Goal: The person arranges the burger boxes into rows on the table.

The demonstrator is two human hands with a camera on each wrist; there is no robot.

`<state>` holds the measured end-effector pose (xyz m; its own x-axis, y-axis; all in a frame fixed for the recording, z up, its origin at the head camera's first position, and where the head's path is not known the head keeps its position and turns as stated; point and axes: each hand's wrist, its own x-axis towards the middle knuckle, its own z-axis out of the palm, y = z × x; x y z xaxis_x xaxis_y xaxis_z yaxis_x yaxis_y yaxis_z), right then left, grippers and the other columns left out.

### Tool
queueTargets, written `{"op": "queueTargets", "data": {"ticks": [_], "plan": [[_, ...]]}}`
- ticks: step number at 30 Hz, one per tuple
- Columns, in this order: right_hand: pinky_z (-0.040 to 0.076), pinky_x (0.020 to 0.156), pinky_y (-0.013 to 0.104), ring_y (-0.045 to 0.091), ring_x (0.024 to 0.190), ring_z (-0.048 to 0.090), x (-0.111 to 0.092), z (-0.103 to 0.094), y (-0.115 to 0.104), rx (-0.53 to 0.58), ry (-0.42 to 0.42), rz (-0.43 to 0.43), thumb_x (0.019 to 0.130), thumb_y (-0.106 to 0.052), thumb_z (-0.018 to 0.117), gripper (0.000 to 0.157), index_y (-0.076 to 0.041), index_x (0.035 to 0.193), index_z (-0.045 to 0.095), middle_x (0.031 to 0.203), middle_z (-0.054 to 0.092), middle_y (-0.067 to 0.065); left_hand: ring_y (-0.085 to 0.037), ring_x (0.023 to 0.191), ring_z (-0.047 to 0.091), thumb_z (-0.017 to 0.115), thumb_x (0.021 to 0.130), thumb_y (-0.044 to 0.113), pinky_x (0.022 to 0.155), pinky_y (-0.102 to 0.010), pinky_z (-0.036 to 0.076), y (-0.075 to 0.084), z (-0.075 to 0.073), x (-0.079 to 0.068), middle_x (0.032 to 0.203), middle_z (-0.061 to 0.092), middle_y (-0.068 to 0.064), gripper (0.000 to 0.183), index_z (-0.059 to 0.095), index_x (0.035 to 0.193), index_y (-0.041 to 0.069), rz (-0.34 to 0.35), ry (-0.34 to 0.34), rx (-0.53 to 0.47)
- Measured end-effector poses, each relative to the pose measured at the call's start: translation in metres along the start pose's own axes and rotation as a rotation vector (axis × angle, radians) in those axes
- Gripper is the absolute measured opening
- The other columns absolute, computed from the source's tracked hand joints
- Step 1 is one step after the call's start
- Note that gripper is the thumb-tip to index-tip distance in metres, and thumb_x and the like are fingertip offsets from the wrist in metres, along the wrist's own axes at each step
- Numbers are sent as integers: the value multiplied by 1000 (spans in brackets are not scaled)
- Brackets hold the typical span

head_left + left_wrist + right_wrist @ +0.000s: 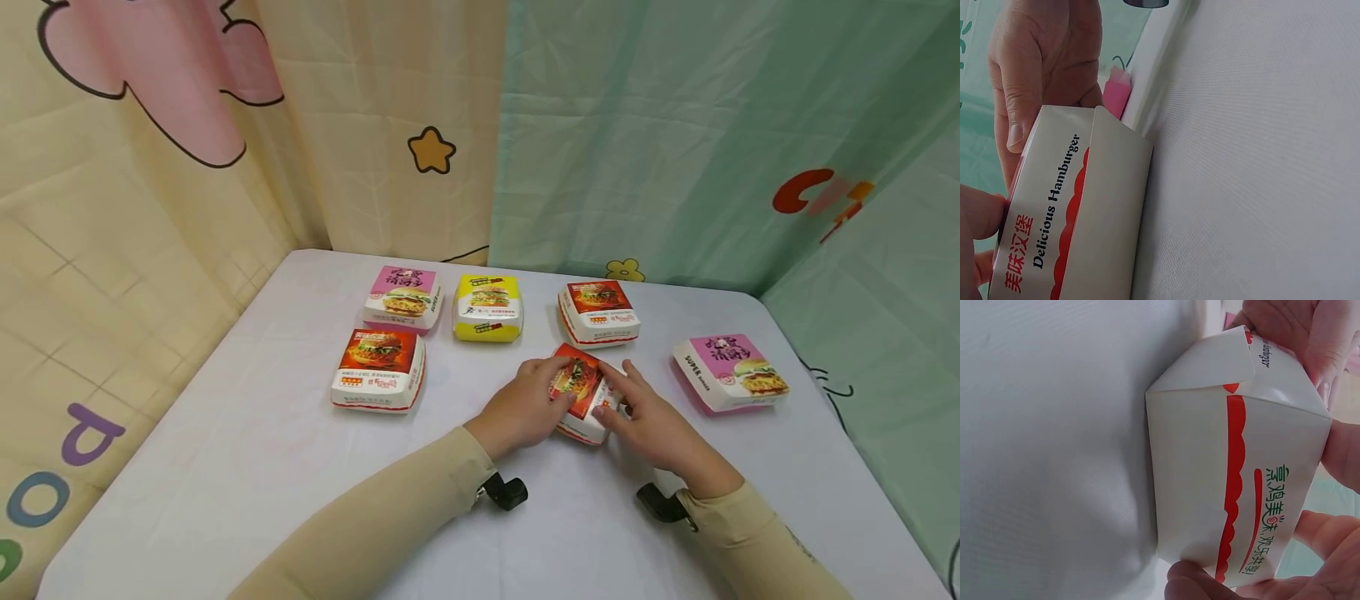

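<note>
Both hands are on a red-and-white hamburger box (pixel 580 379), which sits turned at an angle on the table. My left hand (pixel 527 404) holds its left side, with fingers over the top and the thumb by the near edge. From the right, my right hand (pixel 654 421) grips it, thumb on the top and fingers at the side. "Delicious Hamburger" is printed on the box's wall (pixel 1054 200) in the left wrist view. In the right wrist view, a side wall (pixel 1235 481) with a red scalloped band shows, and the lid looks closed.
Behind stand a pink box (pixel 405 296), a yellow box (pixel 487 308) and a red box (pixel 598 312). Another red box (pixel 378 371) is at the left, and a pink box (pixel 731 372) at the right. Patterned curtains (pixel 390 83) border the white table (pixel 262 467).
</note>
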<state>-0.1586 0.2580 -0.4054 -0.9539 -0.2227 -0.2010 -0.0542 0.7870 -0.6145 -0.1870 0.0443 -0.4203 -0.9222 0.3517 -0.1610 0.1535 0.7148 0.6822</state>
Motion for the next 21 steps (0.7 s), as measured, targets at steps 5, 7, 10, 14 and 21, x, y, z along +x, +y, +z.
{"op": "queueTargets", "data": {"ticks": [5,7,10,14,21], "plan": [[46,109,67,59,145,42,1,3,-3,33,14,-3,103,-46,66,83,-18,168,24,173,5,33,-28,136,55,58,105,52,113,-54,50,-2,-3,-4,164,38,-6,63,35,162,39,-23,4,-5],[50,107,64,57,141,48,1,3,-4,50,26,-2,102,-44,67,82,-15,167,26,172,11,33,-28,135,55,58,105,52,112,-54,50,-2,-5,-5,164,38,-6,63,35,162,40,-30,8,-5],[55,104,60,53,136,55,2,4,-6,76,44,13,101,-40,70,80,-12,164,28,169,24,29,-28,134,55,58,105,52,112,-55,50,-3,-6,-7,163,38,-6,63,35,162,40,-35,14,-5],[59,99,55,49,133,59,2,5,-7,88,63,43,100,-38,72,77,-9,159,33,163,36,26,-29,134,55,59,104,51,112,-55,49,-5,-9,-10,163,39,-7,64,36,162,39,-35,19,-19],[60,97,53,46,130,62,5,8,-9,84,66,50,99,-39,73,72,-10,156,38,160,43,24,-29,131,56,61,103,51,109,-55,53,-9,-12,-15,162,39,-8,66,35,163,37,-32,20,-29]]}}
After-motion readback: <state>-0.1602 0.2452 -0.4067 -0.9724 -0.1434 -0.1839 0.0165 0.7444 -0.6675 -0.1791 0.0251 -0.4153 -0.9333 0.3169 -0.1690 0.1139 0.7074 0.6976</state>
